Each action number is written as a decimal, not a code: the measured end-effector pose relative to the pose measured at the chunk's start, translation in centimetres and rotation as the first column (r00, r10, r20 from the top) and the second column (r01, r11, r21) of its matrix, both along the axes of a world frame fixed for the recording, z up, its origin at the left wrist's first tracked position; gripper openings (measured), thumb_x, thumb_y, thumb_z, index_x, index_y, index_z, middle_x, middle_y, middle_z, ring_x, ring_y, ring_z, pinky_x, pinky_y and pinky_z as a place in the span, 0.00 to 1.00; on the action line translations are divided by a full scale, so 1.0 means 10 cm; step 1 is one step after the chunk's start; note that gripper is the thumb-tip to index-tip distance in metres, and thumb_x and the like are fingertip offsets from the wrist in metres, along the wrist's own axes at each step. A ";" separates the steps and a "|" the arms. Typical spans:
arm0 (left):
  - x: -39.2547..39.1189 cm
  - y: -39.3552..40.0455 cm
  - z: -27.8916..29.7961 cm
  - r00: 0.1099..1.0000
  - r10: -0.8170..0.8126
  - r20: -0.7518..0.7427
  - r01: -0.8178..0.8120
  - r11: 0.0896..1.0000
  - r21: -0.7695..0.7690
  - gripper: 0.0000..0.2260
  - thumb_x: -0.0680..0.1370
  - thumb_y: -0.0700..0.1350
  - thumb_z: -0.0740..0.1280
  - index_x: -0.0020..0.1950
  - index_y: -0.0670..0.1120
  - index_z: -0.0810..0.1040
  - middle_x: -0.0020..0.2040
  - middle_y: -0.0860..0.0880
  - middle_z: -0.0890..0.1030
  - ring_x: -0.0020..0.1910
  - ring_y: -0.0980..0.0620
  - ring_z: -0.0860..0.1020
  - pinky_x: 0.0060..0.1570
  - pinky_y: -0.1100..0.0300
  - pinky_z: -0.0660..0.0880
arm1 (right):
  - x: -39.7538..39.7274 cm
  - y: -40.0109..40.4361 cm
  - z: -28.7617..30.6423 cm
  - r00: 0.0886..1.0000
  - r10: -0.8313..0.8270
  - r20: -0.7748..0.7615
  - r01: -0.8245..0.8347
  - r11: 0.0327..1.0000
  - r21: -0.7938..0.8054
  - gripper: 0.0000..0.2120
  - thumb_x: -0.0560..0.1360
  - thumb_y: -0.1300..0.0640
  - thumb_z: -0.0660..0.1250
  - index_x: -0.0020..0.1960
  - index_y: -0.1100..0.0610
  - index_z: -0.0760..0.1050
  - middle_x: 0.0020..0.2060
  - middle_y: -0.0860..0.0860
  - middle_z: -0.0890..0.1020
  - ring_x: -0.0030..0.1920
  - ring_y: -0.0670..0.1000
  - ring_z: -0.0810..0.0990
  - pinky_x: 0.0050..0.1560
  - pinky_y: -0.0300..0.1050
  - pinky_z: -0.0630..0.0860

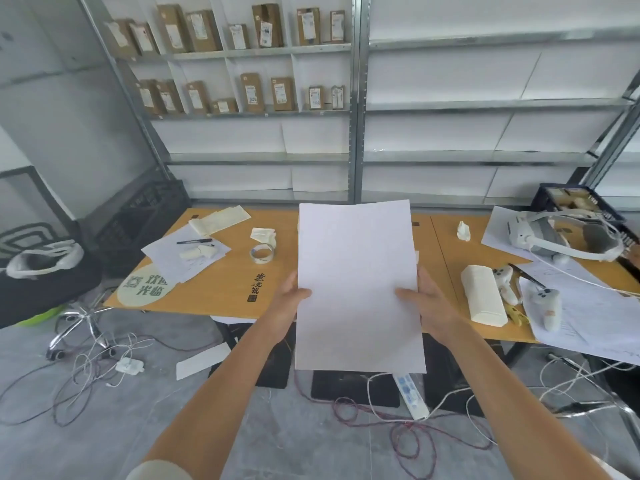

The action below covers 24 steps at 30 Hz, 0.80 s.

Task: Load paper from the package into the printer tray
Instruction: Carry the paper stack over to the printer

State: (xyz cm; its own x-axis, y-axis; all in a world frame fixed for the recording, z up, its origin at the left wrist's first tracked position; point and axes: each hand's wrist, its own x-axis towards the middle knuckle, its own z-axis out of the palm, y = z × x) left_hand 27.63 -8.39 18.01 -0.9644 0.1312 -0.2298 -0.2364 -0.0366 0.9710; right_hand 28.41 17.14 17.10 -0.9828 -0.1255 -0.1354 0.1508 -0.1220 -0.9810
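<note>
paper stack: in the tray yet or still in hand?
In hand. Paper is held upright by left hand and right hand above the table; no printer visible.

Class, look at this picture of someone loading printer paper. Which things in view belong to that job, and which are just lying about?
Part of the job:
paper stack
left hand, gripping its left edge
right hand, gripping its right edge

Just lying about:
tape roll on the table
pen
headset
game controller
power strip on the floor

No printer or package is in view.

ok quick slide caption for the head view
Both hands, left and right, hold a paper stack upright over a cluttered table.
</note>
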 end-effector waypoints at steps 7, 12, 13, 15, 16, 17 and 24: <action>0.01 -0.74 -0.05 0.982 0.182 -0.052 -0.182 0.983 -0.004 0.21 0.74 0.32 0.62 0.67 0.41 0.68 0.54 0.46 0.80 0.49 0.50 0.80 0.44 0.59 0.77 | -0.36 -0.76 0.06 0.994 0.100 -0.034 -0.097 0.992 0.083 0.25 0.73 0.66 0.66 0.66 0.51 0.65 0.61 0.57 0.77 0.57 0.58 0.78 0.57 0.59 0.77; 0.17 -1.67 -0.04 0.941 0.325 -0.090 -0.322 0.946 0.040 0.20 0.72 0.31 0.61 0.63 0.42 0.71 0.51 0.43 0.81 0.43 0.51 0.83 0.41 0.58 0.80 | -0.65 -1.75 0.11 0.977 0.212 -0.008 -0.209 0.969 0.132 0.22 0.73 0.69 0.65 0.64 0.55 0.68 0.59 0.58 0.79 0.58 0.62 0.79 0.59 0.61 0.75; 0.21 -1.90 -0.04 0.930 0.357 -0.094 -0.353 0.934 0.053 0.21 0.70 0.33 0.62 0.63 0.43 0.71 0.53 0.42 0.81 0.45 0.48 0.83 0.43 0.55 0.79 | -0.71 -1.99 0.12 0.970 0.241 -0.012 -0.237 0.961 0.142 0.22 0.72 0.69 0.65 0.64 0.56 0.68 0.58 0.58 0.80 0.57 0.61 0.79 0.59 0.61 0.75; 0.31 -2.40 -0.01 0.903 0.417 -0.102 -0.411 0.908 0.076 0.23 0.67 0.35 0.62 0.62 0.44 0.71 0.53 0.42 0.81 0.47 0.46 0.82 0.45 0.53 0.79 | -0.78 -2.55 0.16 0.953 0.303 -0.015 -0.297 0.943 0.151 0.22 0.73 0.69 0.65 0.64 0.54 0.69 0.58 0.56 0.80 0.55 0.58 0.80 0.57 0.58 0.76; 0.37 -2.65 0.00 0.891 0.442 -0.108 -0.435 0.897 0.081 0.22 0.67 0.35 0.61 0.61 0.44 0.72 0.51 0.43 0.82 0.45 0.48 0.82 0.43 0.54 0.79 | -0.79 -2.84 0.19 0.942 0.335 -0.019 -0.328 0.933 0.145 0.23 0.73 0.69 0.65 0.65 0.54 0.68 0.57 0.55 0.80 0.54 0.57 0.80 0.56 0.56 0.77; 0.43 -2.90 0.03 0.880 0.460 -0.118 -0.454 0.888 0.075 0.22 0.67 0.35 0.61 0.61 0.43 0.72 0.50 0.44 0.82 0.44 0.49 0.83 0.41 0.56 0.79 | -0.80 -3.15 0.20 0.931 0.364 -0.023 -0.358 0.923 0.139 0.24 0.73 0.69 0.65 0.66 0.54 0.67 0.57 0.53 0.80 0.54 0.55 0.80 0.55 0.54 0.77; 1.00 -4.56 0.17 0.754 0.642 -0.138 -0.652 0.758 -0.033 0.18 0.69 0.35 0.59 0.58 0.46 0.72 0.53 0.41 0.79 0.49 0.43 0.77 0.50 0.46 0.76 | -0.69 -5.15 0.31 0.826 0.562 -0.047 -0.555 0.825 0.105 0.21 0.73 0.72 0.63 0.57 0.50 0.71 0.53 0.54 0.81 0.49 0.53 0.82 0.44 0.43 0.79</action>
State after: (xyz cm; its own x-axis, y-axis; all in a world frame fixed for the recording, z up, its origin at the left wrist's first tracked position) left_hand 37.59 -53.95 19.70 -0.8317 -0.5463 -0.0989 -0.0733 -0.0686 0.9949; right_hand 21.50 -34.37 20.17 -0.7555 -0.6472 -0.1015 0.0964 0.0434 -0.9944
